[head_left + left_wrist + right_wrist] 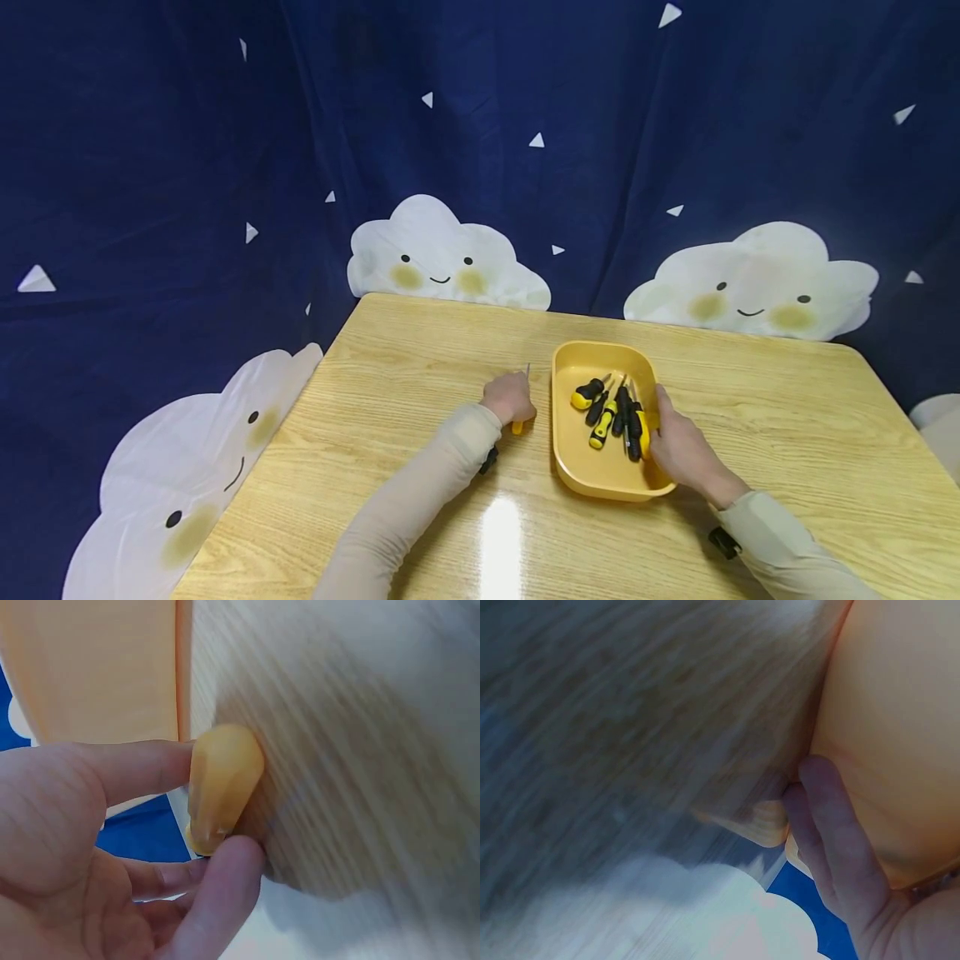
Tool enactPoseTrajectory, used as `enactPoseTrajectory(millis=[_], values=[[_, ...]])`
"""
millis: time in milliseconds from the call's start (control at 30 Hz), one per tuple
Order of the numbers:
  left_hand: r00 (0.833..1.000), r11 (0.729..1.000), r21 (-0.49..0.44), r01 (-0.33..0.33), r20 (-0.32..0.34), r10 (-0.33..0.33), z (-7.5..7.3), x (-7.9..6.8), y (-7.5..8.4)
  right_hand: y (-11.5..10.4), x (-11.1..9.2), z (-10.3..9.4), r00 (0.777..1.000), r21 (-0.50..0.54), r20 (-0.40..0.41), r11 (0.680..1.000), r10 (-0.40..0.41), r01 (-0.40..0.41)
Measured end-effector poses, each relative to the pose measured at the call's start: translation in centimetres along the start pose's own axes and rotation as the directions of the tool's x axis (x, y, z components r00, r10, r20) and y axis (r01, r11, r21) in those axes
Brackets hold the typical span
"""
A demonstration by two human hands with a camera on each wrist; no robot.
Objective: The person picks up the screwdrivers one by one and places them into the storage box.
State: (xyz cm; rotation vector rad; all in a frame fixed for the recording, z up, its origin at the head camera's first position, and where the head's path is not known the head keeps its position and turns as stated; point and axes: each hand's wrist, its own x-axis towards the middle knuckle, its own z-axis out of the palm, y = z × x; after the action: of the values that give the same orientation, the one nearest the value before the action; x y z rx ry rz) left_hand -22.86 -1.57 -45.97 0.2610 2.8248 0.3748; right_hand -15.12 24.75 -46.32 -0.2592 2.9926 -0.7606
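My left hand [510,397] pinches a screwdriver by its yellow handle [225,776] just left of the yellow plastic basin [581,467]. The thin metal shaft points away from me in the head view; part of the handle is hidden under the hand. On the basin's right side, my right hand [681,446] grips the wall, fingers [840,825] against the outside in the right wrist view. Several screwdrivers [602,425] with black and yellow handles lie heaped inside the basin, toward its right side.
The basin stands on a light wooden table [420,350]. Behind the table hangs a dark blue curtain [480,108] with white clouds and triangles. A bright light reflection [500,542] shows on the tabletop near the front.
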Motion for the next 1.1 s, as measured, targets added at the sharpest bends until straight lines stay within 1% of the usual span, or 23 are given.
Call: enactPoseTrajectory(millis=[167, 367, 433, 633, 767, 867, 967, 1100], values=[[1.000, 1.000, 0.013, -0.013, -0.001, 0.013, 0.2, -0.2, 0.4, -0.1, 0.0, 0.0, 1.000, -0.005, -0.011, 1.000, -0.001, 0.001], [1.000, 0.999, 0.035, -0.028, 0.003, 0.028, 0.2, -0.3, 0.5, 0.0, 0.0, 0.0, 1.000, 0.000, -0.002, 1.000, 0.009, -0.009], [0.999, 0.999, 0.028, -0.033, 0.007, 0.033, 0.1, -0.3, 0.4, 0.0, 0.1, 0.0, 1.000, -0.003, -0.001, 1.000, 0.008, -0.008], [1.000, 1.000, -0.016, -0.022, -0.010, 0.022, -0.2, -0.1, 0.1, 0.1, 0.1, 0.0, 1.000, -0.008, -0.012, 1.000, 0.000, 0.000], [1.000, 0.997, -0.074, -0.017, -0.012, 0.016, -0.7, 0.0, -0.1, 0.1, 0.1, 0.0, 1.000, -0.013, -0.014, 1.000, 0.003, -0.003], [1.000, 0.990, -0.144, -0.004, 0.001, 0.004, -1.1, 0.0, -0.1, 0.0, 0.1, 0.0, 1.000, -0.019, -0.011, 1.000, 0.006, -0.006], [1.000, 0.978, -0.206, 0.015, 0.004, -0.015, -1.1, 0.2, -0.3, 0.0, 0.0, 0.0, 1.000, -0.019, -0.016, 1.000, 0.000, 0.000], [1.000, 0.969, -0.246, 0.015, -0.013, -0.019, -1.0, 0.7, -0.6, -0.1, 0.0, 0.0, 1.000, -0.013, -0.024, 1.000, -0.006, 0.006]])
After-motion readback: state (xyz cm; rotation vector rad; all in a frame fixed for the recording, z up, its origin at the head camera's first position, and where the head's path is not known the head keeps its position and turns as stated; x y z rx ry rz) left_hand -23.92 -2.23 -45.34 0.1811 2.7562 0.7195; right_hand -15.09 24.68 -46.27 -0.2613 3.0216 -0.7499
